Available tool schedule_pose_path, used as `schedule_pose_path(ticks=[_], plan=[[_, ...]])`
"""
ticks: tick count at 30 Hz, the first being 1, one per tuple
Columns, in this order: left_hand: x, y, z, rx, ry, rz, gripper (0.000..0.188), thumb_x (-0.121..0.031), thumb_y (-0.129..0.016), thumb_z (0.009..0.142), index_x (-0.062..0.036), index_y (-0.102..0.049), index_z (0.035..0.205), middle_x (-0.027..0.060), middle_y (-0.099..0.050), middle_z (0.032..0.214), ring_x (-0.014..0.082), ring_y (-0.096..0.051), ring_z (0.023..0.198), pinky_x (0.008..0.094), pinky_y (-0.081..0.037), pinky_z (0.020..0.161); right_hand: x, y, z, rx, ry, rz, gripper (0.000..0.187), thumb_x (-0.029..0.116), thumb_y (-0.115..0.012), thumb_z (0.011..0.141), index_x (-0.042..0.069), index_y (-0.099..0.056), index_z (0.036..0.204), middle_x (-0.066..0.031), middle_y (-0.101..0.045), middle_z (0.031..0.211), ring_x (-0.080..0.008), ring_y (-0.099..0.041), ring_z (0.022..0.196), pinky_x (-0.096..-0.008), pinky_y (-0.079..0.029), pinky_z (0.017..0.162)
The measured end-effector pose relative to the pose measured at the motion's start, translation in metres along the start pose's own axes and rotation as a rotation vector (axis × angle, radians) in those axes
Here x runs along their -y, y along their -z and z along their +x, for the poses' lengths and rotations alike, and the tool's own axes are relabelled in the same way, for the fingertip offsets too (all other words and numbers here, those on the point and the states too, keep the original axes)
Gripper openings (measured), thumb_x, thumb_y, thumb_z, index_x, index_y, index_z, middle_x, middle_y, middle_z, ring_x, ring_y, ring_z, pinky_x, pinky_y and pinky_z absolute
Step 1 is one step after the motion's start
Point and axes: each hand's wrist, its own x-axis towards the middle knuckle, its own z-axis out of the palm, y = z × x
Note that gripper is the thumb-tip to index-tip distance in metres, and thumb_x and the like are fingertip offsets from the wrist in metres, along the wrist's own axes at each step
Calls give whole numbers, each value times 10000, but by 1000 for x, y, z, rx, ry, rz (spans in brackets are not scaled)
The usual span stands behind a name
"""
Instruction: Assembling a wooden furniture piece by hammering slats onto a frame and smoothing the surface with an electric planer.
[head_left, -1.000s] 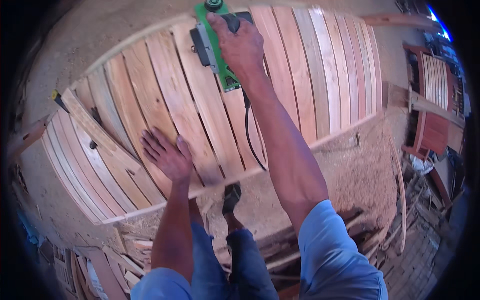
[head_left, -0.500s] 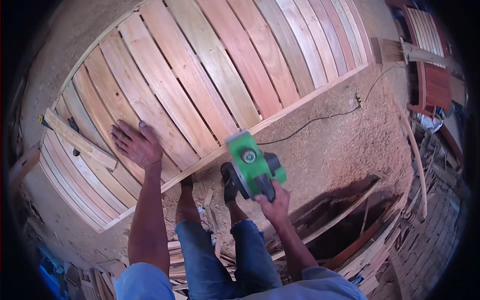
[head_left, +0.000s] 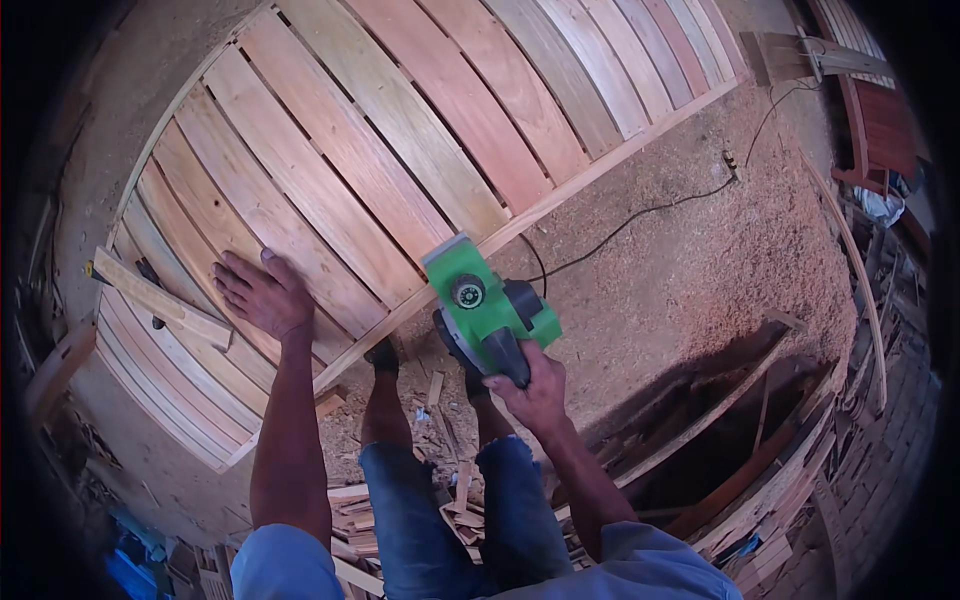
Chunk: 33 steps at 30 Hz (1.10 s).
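Note:
A large slatted wooden panel (head_left: 382, 128) of pale and reddish boards lies across the upper and left part of the view. On its boards, towards the left, my left hand (head_left: 266, 294) rests flat with fingers spread. My right hand (head_left: 537, 388) grips the black rear handle of a green electric planer (head_left: 484, 312). The planer's front end overlaps the panel's near edge rail; whether its sole touches the wood cannot be made out. Left of my left hand, a short wooden bar (head_left: 168, 302) lies across the slats, with a small dark tool partly under it.
A black cord (head_left: 640, 213) runs over the shavings-covered ground (head_left: 700, 250) on the right. Long strips and offcuts (head_left: 770, 455) lie around a dark hollow at lower right. My legs stand at the near edge. Reddish wooden furniture (head_left: 880, 130) is at far right.
The planer in my right hand has moved left along the panel's near edge. My left hand stays flat on the boards. The whole view has shifted slightly.

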Motion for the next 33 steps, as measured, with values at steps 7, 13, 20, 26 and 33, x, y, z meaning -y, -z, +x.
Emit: schedule_pose_path(ticks=[7, 13, 20, 26, 33], plan=[[5, 1, -1, 22, -10, 20, 793, -521, -407, 1144, 7, -282, 1723, 343, -284, 1752, 505, -272, 1626, 599, -195, 1327, 10, 7, -27, -151, -109, 102, 520, 352, -886, 910, -20, -683, 1211, -146, -742, 838, -241, -736, 718, -386, -590, 689], [2, -4, -2, -24, -41, 47, 786, -548, -389, 1155, 13, -331, 1702, 354, -330, 1726, 515, -318, 1599, 601, -255, 1300, -30, 23, -48, -372, -468, 240, 444, 328, -872, 939, -31, -734, 1161, -152, -778, 890, -239, -721, 767, -397, -585, 752], [11, -16, -2, -33, -40, 86, 814, -576, -381, 1151, 26, -335, 1697, 362, -353, 1708, 509, -361, 1578, 586, -296, 1285, -113, 4, 9, -557, -584, 180, 473, 351, -838, 972, -62, -726, 1173, -194, -776, 971, -259, -727, 861, -410, -570, 816], [14, -17, -1, -18, -34, 96, 821, -586, -362, 1150, 31, -349, 1690, 364, -380, 1693, 495, -374, 1576, 578, -308, 1282, -132, 4, 25, -592, -607, 388, 441, 356, -815, 1002, -42, -733, 1174, -127, -739, 952, -195, -683, 854, -367, -552, 796], [9, -13, -2, -6, -22, 95, 821, -592, -362, 1147, 30, -364, 1682, 354, -392, 1691, 489, -368, 1582, 575, -305, 1287, -96, 23, -9, -517, -601, 373, 461, 371, -825, 997, -45, -734, 1172, -157, -759, 964, -217, -704, 873, -386, -564, 827]])
